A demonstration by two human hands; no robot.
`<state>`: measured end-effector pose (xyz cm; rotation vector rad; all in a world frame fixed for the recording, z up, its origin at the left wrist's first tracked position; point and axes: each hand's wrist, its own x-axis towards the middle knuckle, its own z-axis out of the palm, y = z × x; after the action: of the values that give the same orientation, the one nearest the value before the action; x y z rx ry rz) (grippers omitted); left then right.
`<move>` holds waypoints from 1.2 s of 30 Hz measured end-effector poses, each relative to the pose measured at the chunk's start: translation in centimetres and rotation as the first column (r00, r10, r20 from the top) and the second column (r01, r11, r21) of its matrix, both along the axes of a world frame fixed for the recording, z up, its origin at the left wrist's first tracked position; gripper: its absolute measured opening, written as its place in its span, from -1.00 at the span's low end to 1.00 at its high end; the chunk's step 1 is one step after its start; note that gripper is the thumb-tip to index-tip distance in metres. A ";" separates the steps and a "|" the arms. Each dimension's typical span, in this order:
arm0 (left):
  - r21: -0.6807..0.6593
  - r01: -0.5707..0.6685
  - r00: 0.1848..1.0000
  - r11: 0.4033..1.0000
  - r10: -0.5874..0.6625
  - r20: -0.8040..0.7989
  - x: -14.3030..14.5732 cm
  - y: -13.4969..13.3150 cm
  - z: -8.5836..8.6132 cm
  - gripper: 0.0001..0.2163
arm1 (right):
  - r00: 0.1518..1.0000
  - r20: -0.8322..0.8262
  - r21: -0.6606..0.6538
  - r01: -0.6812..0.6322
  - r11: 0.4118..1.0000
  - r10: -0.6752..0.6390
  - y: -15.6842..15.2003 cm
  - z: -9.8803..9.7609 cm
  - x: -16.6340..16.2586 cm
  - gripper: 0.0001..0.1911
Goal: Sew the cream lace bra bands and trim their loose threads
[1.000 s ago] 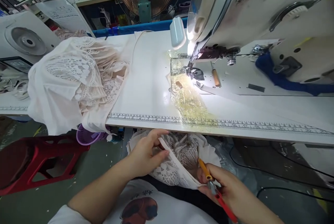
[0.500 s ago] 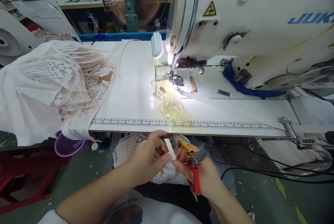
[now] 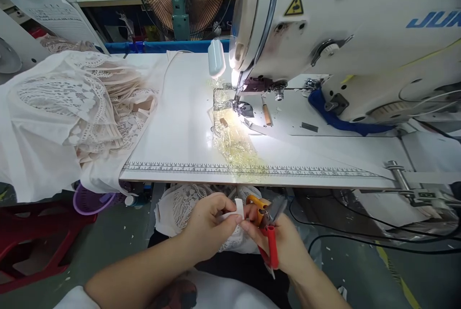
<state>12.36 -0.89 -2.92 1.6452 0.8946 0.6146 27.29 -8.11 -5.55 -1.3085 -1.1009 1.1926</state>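
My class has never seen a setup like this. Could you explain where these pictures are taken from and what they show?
There is no robot: one camera on a person's head looks forward and down. The big machine is a sewing machine. On the white table lie a pile of pale lace-trimmed fabric and a wooden-handled tool; a ruler scale runs along its front edge. The left hand pinches a white strip. The right hand meets it, holding a cutting tool with orange and red handles.
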 end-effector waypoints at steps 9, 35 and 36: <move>0.248 0.139 0.988 0.959 -0.118 -0.094 0.6 0.6 0.1 -0.90 | 0.751 0.613 -0.065 -0.263 0.962 0.247 -1.5 1.5 6.9 -0.58; 0.121 0.366 0.918 0.923 -0.337 -0.208 1.9 1.2 2.8 -0.81 | 0.987 0.130 0.213 0.063 0.975 -0.092 -1.0 2.5 3.5 -0.86; 0.121 0.358 0.923 0.926 -0.332 -0.195 1.9 1.1 2.7 -0.82 | 0.986 0.130 0.213 0.074 0.974 -0.103 -1.0 2.5 3.5 -0.86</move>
<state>14.21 0.20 -0.27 1.9638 0.6639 0.3049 30.80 -9.14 -3.05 -1.2792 -1.2202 0.9050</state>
